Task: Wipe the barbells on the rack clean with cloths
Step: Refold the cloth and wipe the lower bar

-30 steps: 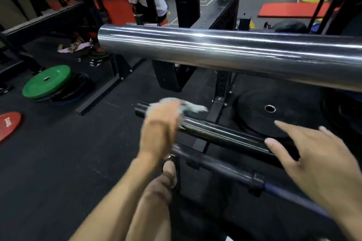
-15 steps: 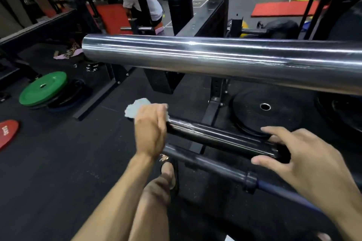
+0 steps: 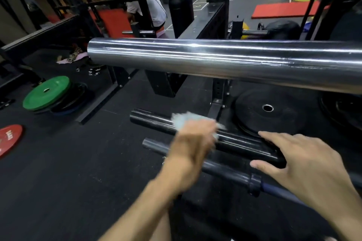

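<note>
A pale, crumpled cloth (image 3: pixel 188 121) is gripped in the left hand (image 3: pixel 193 143), which is motion-blurred, and is pressed onto the dark glossy barbell sleeve (image 3: pixel 242 143) on the middle level of the black steel rack (image 3: pixel 217 92). The right hand (image 3: pixel 305 164) is laid on the same sleeve further along, fingers spread wide and straight, thumb below. A thick chrome barbell sleeve (image 3: pixel 225 60) is seen above, and a thinner dark bar with a collar (image 3: pixel 231 172) just below. A black weight plate (image 3: pixel 274 111), a green plate (image 3: pixel 47 92) and a red plate (image 3: pixel 9 139) are seen on the floor.
</note>
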Available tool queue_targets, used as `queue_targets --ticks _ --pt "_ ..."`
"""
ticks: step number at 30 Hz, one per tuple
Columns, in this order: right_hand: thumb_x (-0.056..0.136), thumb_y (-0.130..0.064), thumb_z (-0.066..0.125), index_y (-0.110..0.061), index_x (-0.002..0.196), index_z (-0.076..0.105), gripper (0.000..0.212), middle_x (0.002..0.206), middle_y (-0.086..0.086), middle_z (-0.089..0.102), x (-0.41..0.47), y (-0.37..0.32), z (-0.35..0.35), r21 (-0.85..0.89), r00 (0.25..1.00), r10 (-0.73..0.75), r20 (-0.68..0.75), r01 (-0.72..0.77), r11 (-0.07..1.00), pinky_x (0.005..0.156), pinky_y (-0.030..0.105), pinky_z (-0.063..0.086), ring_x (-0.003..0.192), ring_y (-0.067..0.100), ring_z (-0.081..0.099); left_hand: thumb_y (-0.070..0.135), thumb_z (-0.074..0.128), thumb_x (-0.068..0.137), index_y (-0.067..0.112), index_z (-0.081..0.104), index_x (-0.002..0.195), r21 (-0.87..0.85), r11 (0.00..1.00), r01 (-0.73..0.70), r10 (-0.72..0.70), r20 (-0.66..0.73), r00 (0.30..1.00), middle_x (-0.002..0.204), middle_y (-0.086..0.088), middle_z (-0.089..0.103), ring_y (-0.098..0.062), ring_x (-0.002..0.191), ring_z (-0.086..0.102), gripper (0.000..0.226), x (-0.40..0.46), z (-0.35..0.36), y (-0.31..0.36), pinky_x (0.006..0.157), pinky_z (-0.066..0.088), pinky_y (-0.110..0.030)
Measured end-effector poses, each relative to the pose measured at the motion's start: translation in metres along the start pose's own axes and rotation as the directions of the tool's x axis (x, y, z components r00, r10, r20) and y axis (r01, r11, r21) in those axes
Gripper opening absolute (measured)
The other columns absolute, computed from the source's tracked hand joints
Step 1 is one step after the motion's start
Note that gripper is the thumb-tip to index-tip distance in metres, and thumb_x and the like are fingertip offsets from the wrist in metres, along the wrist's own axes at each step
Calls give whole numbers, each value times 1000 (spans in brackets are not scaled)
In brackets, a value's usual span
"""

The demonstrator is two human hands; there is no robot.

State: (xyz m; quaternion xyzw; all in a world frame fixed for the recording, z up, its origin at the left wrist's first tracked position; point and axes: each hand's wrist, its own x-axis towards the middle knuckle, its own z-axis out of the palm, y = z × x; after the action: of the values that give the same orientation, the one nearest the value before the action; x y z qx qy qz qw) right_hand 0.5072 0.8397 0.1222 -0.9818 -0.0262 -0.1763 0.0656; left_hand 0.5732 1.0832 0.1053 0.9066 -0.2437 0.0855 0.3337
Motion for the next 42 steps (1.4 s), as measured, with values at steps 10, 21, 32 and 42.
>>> queue_targets --ticks 10,21,32,42 --pt "59 -61 72 -17 102 80 61 74 -6 72 -1 -2 -1 -32 995 -20 -100 17 999 60 34 53 61 25 68 47 39 108 23 69 130 -256 938 233 -271 -125 954 121 15 71 8 114 61 44 14 -70 -56 98 45 -14" --pt "47 -64 90 -30 105 78 68 74 -15 70 3 2 4 -23 999 44 -10 -44 999 61 24 32 63 19 67 39 15 110 14 61 137 328 933 -146 161 -17 987 135 -2 64 -21 126 53 59 11 42 20 116 33 -35" --pt "43 -61 93 -23 110 78 78 74 -9 72 0 -4 3 -1 998 23 -50 -23 1000 62 28 46 64 20 67 13 41 102 4 70 109 578 816 36 68 -158 985 110 -13 68 -34 105 59 31 22 26 -14 96 44 -53" --pt "53 -61 89 -23 120 74 78 87 -11 75 -1 0 3 17 999 40 12 -40 999 70 35 53 75 20 71 42 33 105 15 73 120 420 892 169 -100 -181 978 131 2 68 -22 129 56 51 13 -60 -82 121 25 -42"
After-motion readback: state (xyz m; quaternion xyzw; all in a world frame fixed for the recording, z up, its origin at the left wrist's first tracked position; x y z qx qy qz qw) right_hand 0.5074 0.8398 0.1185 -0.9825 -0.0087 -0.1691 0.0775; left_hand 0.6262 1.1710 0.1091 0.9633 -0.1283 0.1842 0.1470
